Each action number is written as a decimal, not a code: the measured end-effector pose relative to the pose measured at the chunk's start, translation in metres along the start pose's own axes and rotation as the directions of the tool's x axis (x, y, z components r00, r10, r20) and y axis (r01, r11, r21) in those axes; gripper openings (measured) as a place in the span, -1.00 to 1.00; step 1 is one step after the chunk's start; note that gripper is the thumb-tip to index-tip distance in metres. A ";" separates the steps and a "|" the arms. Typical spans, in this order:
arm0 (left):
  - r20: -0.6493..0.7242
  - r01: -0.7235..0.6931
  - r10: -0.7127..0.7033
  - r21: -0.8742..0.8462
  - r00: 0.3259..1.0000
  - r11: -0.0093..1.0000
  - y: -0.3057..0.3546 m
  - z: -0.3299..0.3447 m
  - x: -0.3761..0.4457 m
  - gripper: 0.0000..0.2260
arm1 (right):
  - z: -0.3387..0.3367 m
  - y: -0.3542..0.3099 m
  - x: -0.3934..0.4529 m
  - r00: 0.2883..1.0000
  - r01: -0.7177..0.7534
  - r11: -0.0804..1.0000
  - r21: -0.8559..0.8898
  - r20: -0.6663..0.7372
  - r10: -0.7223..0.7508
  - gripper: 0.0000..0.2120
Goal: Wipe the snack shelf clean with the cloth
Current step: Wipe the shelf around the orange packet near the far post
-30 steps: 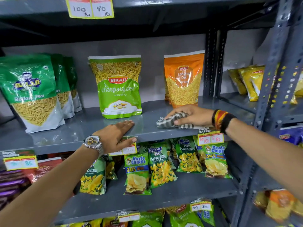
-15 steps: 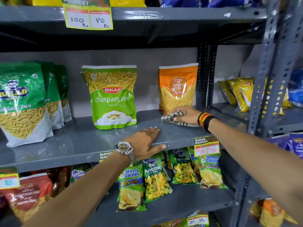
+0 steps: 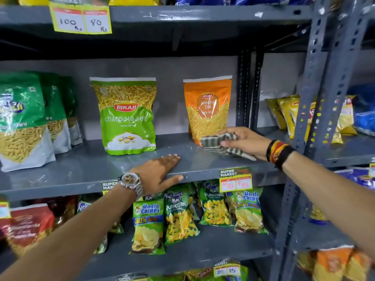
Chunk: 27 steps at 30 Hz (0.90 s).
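The grey metal snack shelf runs across the middle of the view. My right hand presses a striped grey-and-white cloth onto the shelf, right at the foot of the orange Moong Dal bag. My left hand lies flat on the shelf's front edge, fingers spread, thumb hooked over the lip, holding nothing. A light green Chatpata Sev bag stands upright between the hands, further back.
Dark green sev bags stand at the shelf's left. Small chip packets hang below, with price tags on the lip. A perforated upright post bounds the right side; yellow bags sit beyond it.
My right hand has slid the cloth back along the shelf, from near the front edge to the base of the orange bag. My left hand shifted right along the edge.
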<state>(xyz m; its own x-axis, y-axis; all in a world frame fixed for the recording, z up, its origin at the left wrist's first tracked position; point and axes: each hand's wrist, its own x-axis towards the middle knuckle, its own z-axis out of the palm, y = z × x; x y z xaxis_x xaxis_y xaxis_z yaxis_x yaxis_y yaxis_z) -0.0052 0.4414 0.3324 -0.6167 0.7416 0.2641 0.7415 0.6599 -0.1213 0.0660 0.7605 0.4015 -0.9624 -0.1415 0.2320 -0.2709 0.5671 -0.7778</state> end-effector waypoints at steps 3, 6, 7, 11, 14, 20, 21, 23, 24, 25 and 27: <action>0.020 0.011 -0.011 0.012 1.000 1.000 0.001 -0.001 -0.001 -0.17 | 0.009 0.017 0.009 1.000 -0.022 0.973 -0.229 -0.019 0.018 -0.71; 0.035 0.026 -0.026 0.016 0.999 1.000 0.001 -0.003 -0.002 -0.13 | 0.026 0.017 -0.009 0.996 0.044 0.978 -0.202 0.084 -0.028 -0.67; 0.041 0.030 -0.030 0.011 0.999 0.999 0.002 -0.004 -0.002 -0.14 | 0.026 0.013 -0.018 0.989 0.073 0.980 -0.183 0.137 -0.048 -0.66; 0.040 0.048 -0.047 -0.021 0.998 0.999 0.005 -0.004 0.002 -0.12 | -0.003 0.005 -0.041 0.970 0.115 0.981 -0.154 0.232 -0.078 -0.69; -0.002 0.049 -0.049 -0.011 0.999 0.999 0.028 -0.005 0.017 -0.20 | -0.037 0.015 -0.018 0.996 0.062 0.990 -0.125 -0.059 -0.070 -0.73; 0.012 -0.058 0.058 -0.033 0.998 0.998 0.086 0.001 0.068 -0.27 | -0.070 0.059 0.060 0.878 -0.129 0.977 -0.171 -0.478 0.033 -0.76; 0.023 -0.078 0.079 -0.035 0.997 0.996 0.089 0.004 0.076 -0.24 | -0.075 0.067 0.070 0.862 -0.173 0.965 -0.195 -0.505 0.053 -0.76; 0.041 -0.113 0.115 -0.043 0.993 0.993 0.091 0.008 0.088 -0.24 | -0.082 0.087 0.089 0.832 -0.264 0.935 -0.239 -0.546 0.095 -0.73; 0.039 -0.133 0.135 -0.051 0.990 0.990 0.090 0.008 0.093 -0.26 | -0.086 0.097 0.098 0.820 -0.307 0.918 -0.252 -0.559 0.120 -0.72; 0.033 -0.153 0.155 -0.058 0.987 0.987 0.089 0.009 0.095 -0.29 | -0.089 0.105 0.104 0.812 -0.341 0.902 -0.264 -0.567 0.142 -0.70; 0.012 -0.175 0.176 -0.059 0.984 0.983 0.090 0.010 0.095 -0.32 | -0.093 0.123 0.119 0.804 -0.400 0.864 -0.304 -0.569 0.172 -0.69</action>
<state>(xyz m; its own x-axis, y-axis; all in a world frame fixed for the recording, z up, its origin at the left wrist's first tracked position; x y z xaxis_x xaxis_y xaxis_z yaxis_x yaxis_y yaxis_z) -0.0003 0.5724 0.3370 -0.4798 0.8475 0.2271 0.8523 0.5117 -0.1088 -0.0801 0.8887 0.3879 -0.8080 0.4454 0.3856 0.1573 0.7939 -0.5873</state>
